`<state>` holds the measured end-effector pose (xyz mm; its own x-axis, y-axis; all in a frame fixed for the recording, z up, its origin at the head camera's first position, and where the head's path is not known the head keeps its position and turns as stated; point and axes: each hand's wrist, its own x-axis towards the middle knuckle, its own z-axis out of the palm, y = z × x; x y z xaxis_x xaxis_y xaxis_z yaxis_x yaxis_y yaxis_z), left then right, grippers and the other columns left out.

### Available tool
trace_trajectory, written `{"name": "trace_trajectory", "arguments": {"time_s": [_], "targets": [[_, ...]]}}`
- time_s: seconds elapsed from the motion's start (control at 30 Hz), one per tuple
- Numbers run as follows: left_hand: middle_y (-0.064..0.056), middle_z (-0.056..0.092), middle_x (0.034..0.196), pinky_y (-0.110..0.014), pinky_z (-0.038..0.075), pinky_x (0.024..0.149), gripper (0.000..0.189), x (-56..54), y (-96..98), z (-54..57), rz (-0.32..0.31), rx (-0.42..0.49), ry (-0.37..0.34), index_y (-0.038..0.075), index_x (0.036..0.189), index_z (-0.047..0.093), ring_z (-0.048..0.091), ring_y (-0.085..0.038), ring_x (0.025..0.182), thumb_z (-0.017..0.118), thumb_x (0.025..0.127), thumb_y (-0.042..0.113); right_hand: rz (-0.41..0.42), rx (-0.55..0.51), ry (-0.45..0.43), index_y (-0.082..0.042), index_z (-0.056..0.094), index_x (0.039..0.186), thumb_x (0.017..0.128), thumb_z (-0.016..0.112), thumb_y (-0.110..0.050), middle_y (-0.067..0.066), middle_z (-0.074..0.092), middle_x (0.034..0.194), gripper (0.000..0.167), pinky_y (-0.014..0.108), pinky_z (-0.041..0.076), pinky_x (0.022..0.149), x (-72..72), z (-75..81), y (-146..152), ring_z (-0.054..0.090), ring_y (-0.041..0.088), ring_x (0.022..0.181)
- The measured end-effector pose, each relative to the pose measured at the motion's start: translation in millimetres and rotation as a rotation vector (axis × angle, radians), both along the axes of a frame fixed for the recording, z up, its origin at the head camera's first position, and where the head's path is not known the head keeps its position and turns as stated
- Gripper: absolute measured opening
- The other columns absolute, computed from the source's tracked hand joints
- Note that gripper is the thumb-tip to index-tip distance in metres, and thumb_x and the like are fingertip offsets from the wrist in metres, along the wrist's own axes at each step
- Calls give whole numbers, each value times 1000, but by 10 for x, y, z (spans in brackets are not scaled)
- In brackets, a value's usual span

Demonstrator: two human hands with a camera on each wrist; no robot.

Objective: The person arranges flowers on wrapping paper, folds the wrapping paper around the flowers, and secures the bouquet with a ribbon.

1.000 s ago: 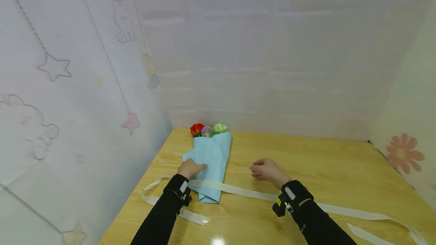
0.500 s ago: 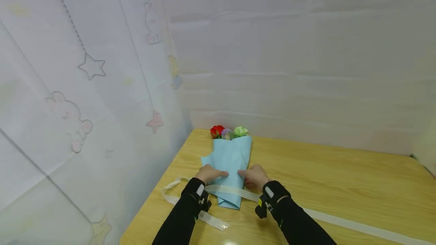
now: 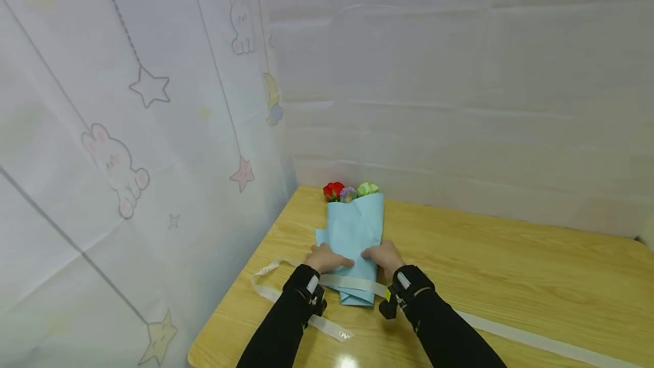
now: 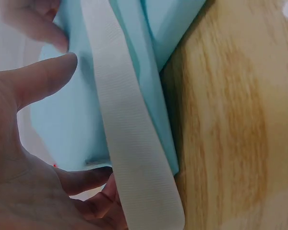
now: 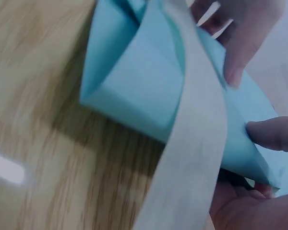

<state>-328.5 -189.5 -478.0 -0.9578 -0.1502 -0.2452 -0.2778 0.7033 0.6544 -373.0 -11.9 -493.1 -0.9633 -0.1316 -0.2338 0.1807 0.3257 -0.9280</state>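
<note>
A bouquet wrapped in light blue paper [image 3: 355, 223] lies on the table, with a red flower [image 3: 333, 191], a purple one and a pale green one at its far end. My left hand [image 3: 328, 258] holds its left side, thumb on top and fingers at the edge. On the other side my right hand [image 3: 384, 256] grips the wrap, its thumb above and its fingers curled beneath, as the right wrist view shows. A whitish ribbon [image 3: 352, 283] runs across the lower part of the paper, close to both hands. In the left wrist view the ribbon [image 4: 129, 124] lies over the folded paper.
The ribbon's left end loops back on the wooden table [image 3: 490, 266] and bears printed letters. Its long right end stretches under the right forearm towards the lower right. A wall with cartoon drawings [image 3: 112, 169] stands at the left; a pale wall closes the back.
My right hand has come left from over the bare tabletop to the bouquet and now grips its right side. My left hand has stayed at the left side. The head view has turned right-to-left.
</note>
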Motion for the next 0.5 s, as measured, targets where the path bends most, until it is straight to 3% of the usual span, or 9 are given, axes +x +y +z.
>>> {"name": "trace_trajectory", "arguments": {"time_s": [0.13,0.23,0.33,0.5], "targets": [[-37,32,149,-60,38,105,99,5,32,24,-6,3,0,-11,149,36,38,-55,132,78,83,48,-3,-158,-79,21,24,144,91,68,-7,38,36,145,74,58,35,111,-12,1,-2,40,52,134],[-36,33,147,-60,40,103,98,2,66,-15,-3,17,-3,-11,149,38,40,-54,129,78,82,49,-22,-175,-104,21,23,145,90,70,-4,38,35,145,77,58,34,113,-6,-49,7,39,52,134],[-36,36,145,-60,40,102,95,-12,80,-50,6,13,4,-11,146,41,41,-54,128,78,82,49,-28,-177,-98,21,21,146,89,67,0,39,32,146,76,59,32,113,-11,-86,2,36,53,135],[-36,39,140,-62,38,101,88,-1,53,-9,30,14,27,-10,143,46,42,-53,127,76,85,48,18,-311,-61,16,16,151,92,57,7,38,28,148,72,63,30,112,-40,-81,-54,34,55,134]]}}
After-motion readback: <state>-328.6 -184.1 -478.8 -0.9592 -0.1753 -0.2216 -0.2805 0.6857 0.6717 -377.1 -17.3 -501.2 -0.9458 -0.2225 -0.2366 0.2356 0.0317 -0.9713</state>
